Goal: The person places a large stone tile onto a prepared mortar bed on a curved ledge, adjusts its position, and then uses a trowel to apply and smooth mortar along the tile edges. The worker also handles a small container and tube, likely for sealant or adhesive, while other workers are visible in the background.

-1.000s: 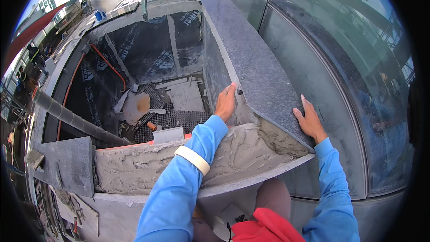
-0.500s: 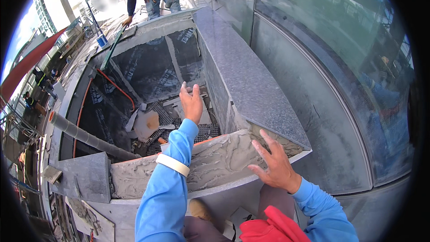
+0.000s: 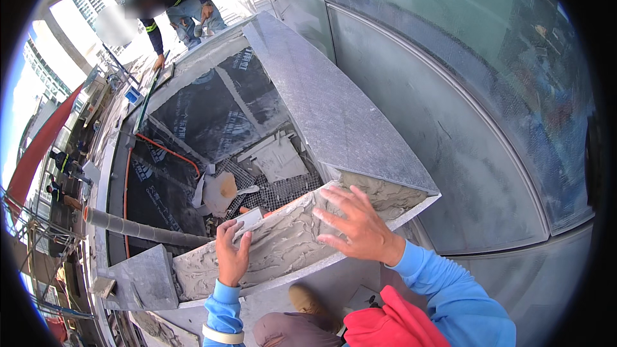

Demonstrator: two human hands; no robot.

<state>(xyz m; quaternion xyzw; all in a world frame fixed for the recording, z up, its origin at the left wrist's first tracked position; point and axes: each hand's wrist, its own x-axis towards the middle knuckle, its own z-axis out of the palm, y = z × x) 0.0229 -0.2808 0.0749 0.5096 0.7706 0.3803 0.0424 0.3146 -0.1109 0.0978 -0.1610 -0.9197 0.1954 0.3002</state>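
Note:
Over the near wall of a planter-like pit, both my hands hover with fingers apart, holding nothing. My left hand (image 3: 232, 254) is above the middle of a wet grey mortar bed (image 3: 283, 249) with rough trowel ridges. My right hand (image 3: 361, 226) spreads above the same mortar, nearer its right end, by the corner of a long grey stone slab (image 3: 347, 103). Whether its fingers touch the mortar I cannot tell. Another grey slab (image 3: 143, 279) lies on the wall at the left end of the mortar.
The pit holds broken boards (image 3: 276, 157), black grid mesh and an orange hose (image 3: 170, 151). A grey pipe (image 3: 148, 228) slants out leftward. At the far left corner a bent-over co-worker (image 3: 173, 0) touches a green bar (image 3: 153, 93). A glass wall (image 3: 437, 122) rises on the right.
My left hand has drawn back from over the pit to the mortar. The right hand has shifted left along the wall. The co-worker has bent lower, and the view has turned somewhat.

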